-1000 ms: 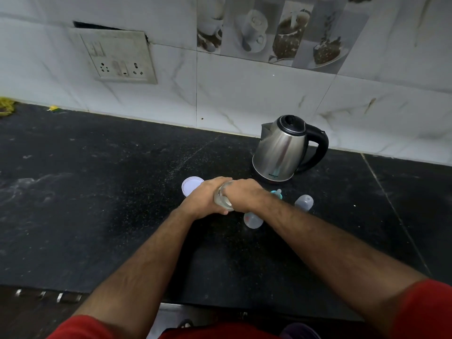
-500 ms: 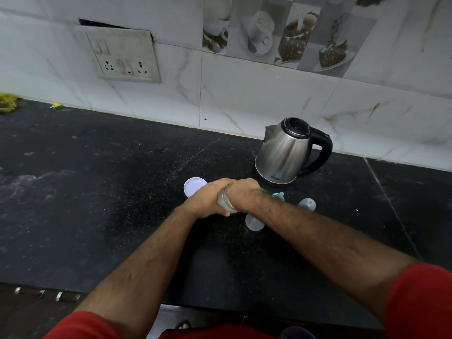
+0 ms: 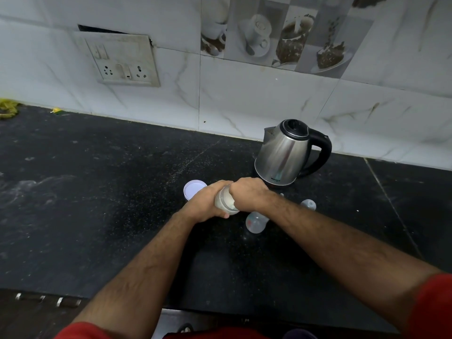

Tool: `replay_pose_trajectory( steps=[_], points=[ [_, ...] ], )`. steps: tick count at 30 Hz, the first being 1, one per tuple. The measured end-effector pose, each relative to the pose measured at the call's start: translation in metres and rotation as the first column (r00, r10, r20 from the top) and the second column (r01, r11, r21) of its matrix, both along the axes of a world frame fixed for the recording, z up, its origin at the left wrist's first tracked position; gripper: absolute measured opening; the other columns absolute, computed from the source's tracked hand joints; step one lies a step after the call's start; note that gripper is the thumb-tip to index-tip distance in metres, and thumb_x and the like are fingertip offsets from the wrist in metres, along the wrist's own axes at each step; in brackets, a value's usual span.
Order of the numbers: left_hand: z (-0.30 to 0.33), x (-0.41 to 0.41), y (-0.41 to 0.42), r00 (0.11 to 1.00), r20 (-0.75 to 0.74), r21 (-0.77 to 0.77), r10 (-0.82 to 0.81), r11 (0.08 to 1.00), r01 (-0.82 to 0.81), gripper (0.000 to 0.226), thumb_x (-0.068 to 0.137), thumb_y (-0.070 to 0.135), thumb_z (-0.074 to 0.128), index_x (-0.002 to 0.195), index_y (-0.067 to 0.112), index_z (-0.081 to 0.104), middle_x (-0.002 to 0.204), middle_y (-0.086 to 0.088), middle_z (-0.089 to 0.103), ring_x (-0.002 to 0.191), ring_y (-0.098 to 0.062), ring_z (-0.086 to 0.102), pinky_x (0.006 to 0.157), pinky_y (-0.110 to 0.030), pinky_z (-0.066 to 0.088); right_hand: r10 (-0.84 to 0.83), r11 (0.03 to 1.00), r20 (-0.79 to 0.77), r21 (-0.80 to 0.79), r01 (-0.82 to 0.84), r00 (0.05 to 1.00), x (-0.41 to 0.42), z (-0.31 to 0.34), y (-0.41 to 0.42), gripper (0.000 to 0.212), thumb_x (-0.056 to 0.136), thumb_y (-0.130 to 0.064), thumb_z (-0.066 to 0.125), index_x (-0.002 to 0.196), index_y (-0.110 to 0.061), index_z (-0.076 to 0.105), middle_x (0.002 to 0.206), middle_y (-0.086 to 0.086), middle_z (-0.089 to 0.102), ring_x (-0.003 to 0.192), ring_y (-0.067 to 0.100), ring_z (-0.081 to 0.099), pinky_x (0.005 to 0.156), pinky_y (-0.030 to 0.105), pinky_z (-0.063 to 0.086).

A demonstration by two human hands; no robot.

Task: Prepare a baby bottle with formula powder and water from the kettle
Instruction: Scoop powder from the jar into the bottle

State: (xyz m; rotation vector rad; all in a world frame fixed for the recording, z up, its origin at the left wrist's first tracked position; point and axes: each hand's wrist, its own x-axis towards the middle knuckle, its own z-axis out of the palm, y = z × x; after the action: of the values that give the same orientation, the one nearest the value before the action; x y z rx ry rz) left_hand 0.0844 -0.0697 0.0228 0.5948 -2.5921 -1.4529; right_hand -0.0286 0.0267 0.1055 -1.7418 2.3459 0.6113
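Clear glass jar mostly hidden between both hands; small clear plastic bottle partly hidden under right forearm.

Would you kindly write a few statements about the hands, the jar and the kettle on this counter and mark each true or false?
1. Both hands grip the same small jar. True: the left hand wraps its body, and the right hand covers its top.
2. The kettle lies tipped on its side. False: it stands upright near the wall.
3. A round white lid lies on the counter beside the left hand. True.
4. The kettle's lid is open. False: its black lid is shut.
5. A clear plastic piece lies under the right forearm. True.
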Motion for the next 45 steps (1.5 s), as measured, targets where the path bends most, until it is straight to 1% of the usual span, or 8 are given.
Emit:
replay_pose_trajectory(
  steps=[4,7,14,20,32,37,41,45],
  points=[
    [-0.001,0.001,0.0,1.0,0.001,0.011,0.014,1.0,-0.014,0.093,0.058,0.013,0.089,0.14,0.029,0.046,0.127,0.015,0.06,0.117,-0.005,0.057,0.104,-0.035,0.047,-0.002,0.999,0.099,-0.045,0.006,0.995,-0.007,0.007,0.004,0.002,0.085,-0.02,0.057,0.084,-0.021,0.058,0.074,-0.003,0.053,0.073,0.021,0.055,0.057,0.033,0.04],
    [-0.003,0.001,0.0,1.0,0.0,0.019,0.024,1.0,-0.024,0.093,0.058,0.014,0.088,0.139,0.032,0.046,0.126,0.015,0.06,0.117,-0.006,0.057,0.103,-0.037,0.047,-0.01,0.992,0.133,-0.122,0.027,0.991,-0.014,0.011,0.009,0.012,0.085,-0.018,0.054,0.075,-0.023,0.051,0.069,-0.005,0.052,0.072,0.02,0.056,0.054,0.031,0.039],
    [0.001,-0.002,0.002,1.0,0.007,0.01,0.028,1.0,-0.029,0.086,0.06,0.012,0.087,0.133,0.037,0.048,0.119,0.018,0.062,0.112,-0.004,0.058,0.1,-0.033,0.048,0.082,0.975,-0.002,-0.205,-0.081,0.997,-0.016,0.006,0.006,0.009,0.088,-0.012,0.058,0.084,-0.016,0.065,0.078,-0.001,0.059,0.078,0.024,0.063,0.057,0.034,0.041],
    [0.002,-0.005,0.002,0.999,0.023,0.02,0.04,0.999,-0.041,0.09,0.06,0.011,0.087,0.136,0.036,0.047,0.122,0.019,0.062,0.113,-0.005,0.059,0.101,-0.035,0.048,0.186,0.978,-0.13,-0.065,-0.196,0.974,-0.003,0.003,0.009,0.021,0.09,-0.003,0.056,0.109,-0.006,0.064,0.105,0.008,0.065,0.094,0.029,0.065,0.063,0.036,0.04],
    [0.0,-0.009,0.001,0.997,0.067,-0.028,0.047,0.999,-0.046,0.098,0.056,0.021,0.09,0.141,0.035,0.043,0.128,0.019,0.06,0.117,-0.006,0.057,0.103,-0.04,0.047,0.226,0.974,-0.146,0.072,-0.217,0.963,-0.001,-0.001,0.002,0.02,0.093,-0.004,0.054,0.11,-0.007,0.065,0.107,0.006,0.069,0.098,0.027,0.067,0.066,0.034,0.045],
    [0.001,-0.01,0.002,0.996,0.073,-0.033,0.051,0.998,-0.048,0.099,0.054,0.022,0.09,0.139,0.038,0.042,0.128,0.018,0.06,0.118,-0.008,0.057,0.103,-0.042,0.048,0.259,0.962,-0.115,0.118,-0.246,0.959,-0.004,0.006,0.001,0.017,0.094,-0.006,0.054,0.106,-0.007,0.066,0.105,0.006,0.066,0.099,0.026,0.065,0.068,0.034,0.045],
    [0.001,-0.01,0.003,0.996,0.07,-0.042,0.051,0.998,-0.048,0.099,0.054,0.021,0.09,0.14,0.037,0.043,0.128,0.017,0.06,0.118,-0.009,0.057,0.103,-0.041,0.047,0.244,0.968,-0.069,0.077,-0.238,0.967,-0.008,0.006,0.002,0.013,0.092,-0.009,0.056,0.096,-0.008,0.068,0.082,0.001,0.055,0.077,0.022,0.055,0.062,0.033,0.04],
    [0.005,-0.011,0.006,0.996,0.069,-0.063,0.051,0.997,-0.047,0.092,0.058,0.016,0.089,0.136,0.039,0.046,0.123,0.017,0.061,0.114,-0.01,0.058,0.1,-0.039,0.048,0.056,0.994,0.2,-0.106,-0.036,0.978,-0.024,0.002,0.004,0.019,0.083,-0.01,0.057,0.066,-0.019,0.059,0.064,-0.005,0.051,0.067,0.02,0.054,0.052,0.031,0.035]
  ],
)
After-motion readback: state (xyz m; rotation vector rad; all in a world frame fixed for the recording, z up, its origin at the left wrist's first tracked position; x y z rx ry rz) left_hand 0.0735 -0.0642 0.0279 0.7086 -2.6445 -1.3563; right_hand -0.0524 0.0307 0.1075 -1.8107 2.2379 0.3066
